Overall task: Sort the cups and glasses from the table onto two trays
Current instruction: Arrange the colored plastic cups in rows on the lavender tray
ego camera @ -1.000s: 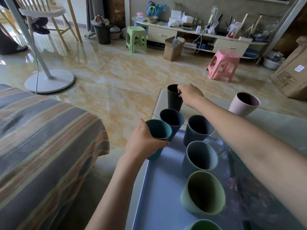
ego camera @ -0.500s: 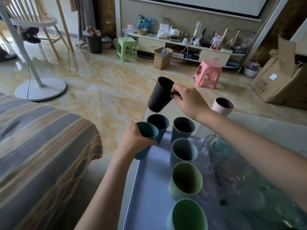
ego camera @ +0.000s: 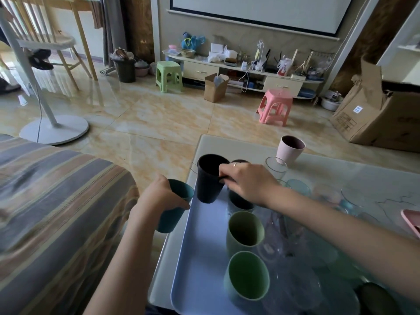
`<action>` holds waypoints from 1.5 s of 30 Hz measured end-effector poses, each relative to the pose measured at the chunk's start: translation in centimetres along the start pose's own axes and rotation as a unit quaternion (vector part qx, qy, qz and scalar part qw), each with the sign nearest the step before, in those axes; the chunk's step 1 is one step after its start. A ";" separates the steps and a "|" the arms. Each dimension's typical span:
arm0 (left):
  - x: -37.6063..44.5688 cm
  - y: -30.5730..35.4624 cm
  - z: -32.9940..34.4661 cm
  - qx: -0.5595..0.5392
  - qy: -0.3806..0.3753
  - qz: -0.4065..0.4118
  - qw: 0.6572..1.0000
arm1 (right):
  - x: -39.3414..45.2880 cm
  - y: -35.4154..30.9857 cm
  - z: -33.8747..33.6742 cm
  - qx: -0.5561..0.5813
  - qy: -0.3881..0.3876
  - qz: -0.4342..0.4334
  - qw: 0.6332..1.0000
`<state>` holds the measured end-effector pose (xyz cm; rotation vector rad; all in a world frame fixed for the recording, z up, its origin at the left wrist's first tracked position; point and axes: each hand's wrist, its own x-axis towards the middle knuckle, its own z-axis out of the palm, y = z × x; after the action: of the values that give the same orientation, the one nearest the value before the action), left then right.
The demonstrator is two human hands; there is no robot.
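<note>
- The surface (ego camera: 341, 169) carries the blue tray (ego camera: 200, 258) at its left edge; we see a second, pink tray (ego camera: 412, 220) only as a corner cut off at the right
- Our right hand (ego camera: 247, 185) pinches the rim of the black ribbed cup (ego camera: 208, 181), held over the tray's far left corner; we cannot tell whether its base touches the tray
- Our left hand (ego camera: 159, 196) wraps round the teal cup (ego camera: 176, 205), which hangs beyond the surface edge, above the floor
- Risk: a rim pinch may let the black cup swing and strike the dark cup (ego camera: 239, 201) just beside it
- Risk: if the grip slackens, the teal cup falls to the floor
- The clear glasses (ego camera: 284, 235) right of the tray are blurred; we cannot count them
- The pink cup (ego camera: 291, 150) stands unsorted, well apart
</note>
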<state>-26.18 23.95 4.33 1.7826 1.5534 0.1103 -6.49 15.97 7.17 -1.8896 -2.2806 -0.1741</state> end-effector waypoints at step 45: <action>-0.7 -2.8 4.7 0.116 -0.157 0.253 0.947 | -3.1 -0.4 2.6 0.083 -0.076 0.144 0.983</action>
<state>-26.22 21.08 -0.37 2.2284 0.8878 -0.1123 -6.47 13.43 3.96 -2.1763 -2.0026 0.2004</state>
